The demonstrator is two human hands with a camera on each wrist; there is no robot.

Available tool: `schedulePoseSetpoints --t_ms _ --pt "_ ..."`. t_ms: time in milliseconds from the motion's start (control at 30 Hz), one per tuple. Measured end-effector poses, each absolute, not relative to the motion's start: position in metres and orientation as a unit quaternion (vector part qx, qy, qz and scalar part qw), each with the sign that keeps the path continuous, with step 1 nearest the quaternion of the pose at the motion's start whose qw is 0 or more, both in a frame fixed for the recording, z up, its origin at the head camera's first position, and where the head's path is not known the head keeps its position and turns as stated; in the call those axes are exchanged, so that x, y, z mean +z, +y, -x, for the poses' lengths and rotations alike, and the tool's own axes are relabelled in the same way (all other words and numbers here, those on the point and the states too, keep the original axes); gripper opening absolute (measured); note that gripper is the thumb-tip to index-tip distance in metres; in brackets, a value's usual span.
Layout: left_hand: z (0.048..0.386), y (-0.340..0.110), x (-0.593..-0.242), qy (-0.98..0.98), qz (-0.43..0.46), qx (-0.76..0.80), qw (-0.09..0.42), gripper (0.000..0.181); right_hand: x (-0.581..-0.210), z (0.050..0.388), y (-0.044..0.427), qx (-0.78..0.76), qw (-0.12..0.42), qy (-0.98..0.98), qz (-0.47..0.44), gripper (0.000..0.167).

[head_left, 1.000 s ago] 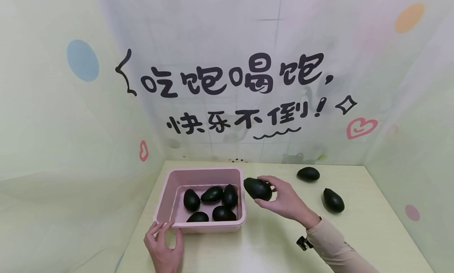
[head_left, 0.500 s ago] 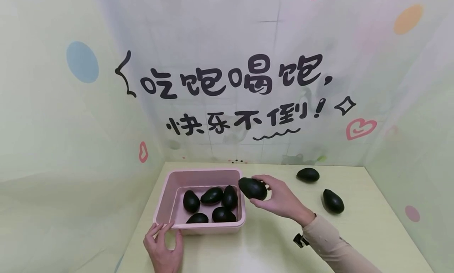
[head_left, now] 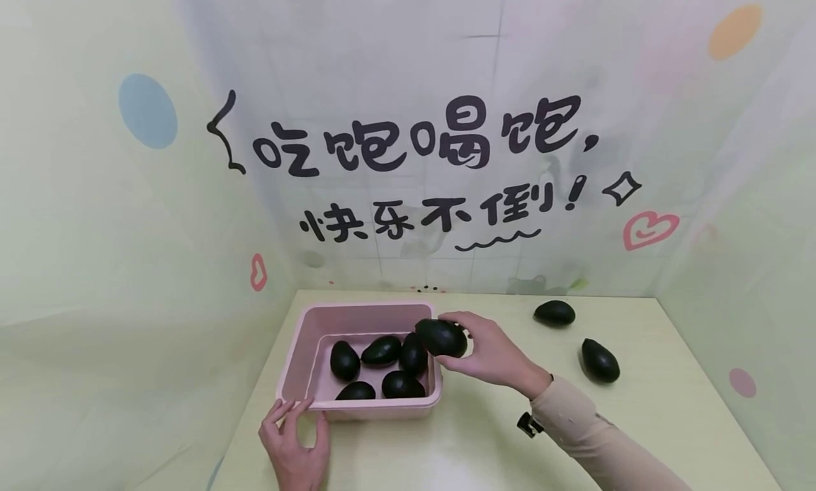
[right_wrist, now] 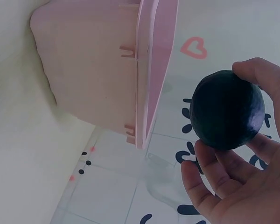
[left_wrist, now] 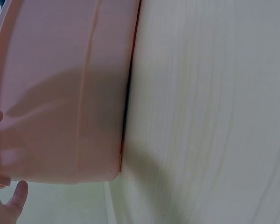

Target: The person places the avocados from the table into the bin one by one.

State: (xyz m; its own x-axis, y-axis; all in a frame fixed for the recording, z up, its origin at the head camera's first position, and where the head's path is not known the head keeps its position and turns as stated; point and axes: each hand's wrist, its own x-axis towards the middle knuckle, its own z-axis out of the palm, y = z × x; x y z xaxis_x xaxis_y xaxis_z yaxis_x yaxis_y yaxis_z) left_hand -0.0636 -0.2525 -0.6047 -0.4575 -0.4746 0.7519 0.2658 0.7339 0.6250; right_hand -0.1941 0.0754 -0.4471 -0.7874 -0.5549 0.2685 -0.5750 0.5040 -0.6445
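Observation:
My right hand [head_left: 494, 353] holds a dark green avocado [head_left: 442, 337] between thumb and fingers, above the right rim of a pink plastic bin [head_left: 357, 406]. In the right wrist view, the held avocado [right_wrist: 226, 109] appears apart from the bin wall [right_wrist: 93, 65]. Several avocados [head_left: 381, 351] lie inside the bin; the held one partly covers the avocado nearest the right wall [head_left: 413, 356]. At the bin's front left corner, my left hand [head_left: 296, 445] grips the rim, thumb against the front. The left wrist view shows the bin's outer wall [left_wrist: 60, 93] and some fingertips [left_wrist: 19, 193].
Two more avocados lie on the pale wooden table [head_left: 484, 434] to the right: one near the back [head_left: 554, 313], another closer [head_left: 600, 361]. Printed cloth [head_left: 408, 66] encloses the back and both sides. A small black device [head_left: 529, 425] sits by the right wrist.
My right hand has moved left with the avocado, from beside the bin to above its right rim. The left hand and the bin stay in place.

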Motion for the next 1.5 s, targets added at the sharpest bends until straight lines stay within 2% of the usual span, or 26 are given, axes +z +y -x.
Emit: schedulePoseSetpoints --t_ms 400,867,1500 --pt "0.063 -0.254 -0.605 -0.78 -0.083 -0.363 0.502 0.034 -0.444 0.2 0.058 0.372 -0.014 -0.858 -0.354 0.058" --pt "0.063 -0.254 -0.606 -0.779 -0.072 -0.354 0.513 0.034 -0.442 0.204 0.036 0.351 -0.021 -0.86 -0.369 0.059" --pt "0.065 -0.255 -0.609 -0.776 -0.066 -0.355 0.518 0.034 -0.438 0.208 0.02 0.348 -0.049 -0.862 -0.365 0.066"
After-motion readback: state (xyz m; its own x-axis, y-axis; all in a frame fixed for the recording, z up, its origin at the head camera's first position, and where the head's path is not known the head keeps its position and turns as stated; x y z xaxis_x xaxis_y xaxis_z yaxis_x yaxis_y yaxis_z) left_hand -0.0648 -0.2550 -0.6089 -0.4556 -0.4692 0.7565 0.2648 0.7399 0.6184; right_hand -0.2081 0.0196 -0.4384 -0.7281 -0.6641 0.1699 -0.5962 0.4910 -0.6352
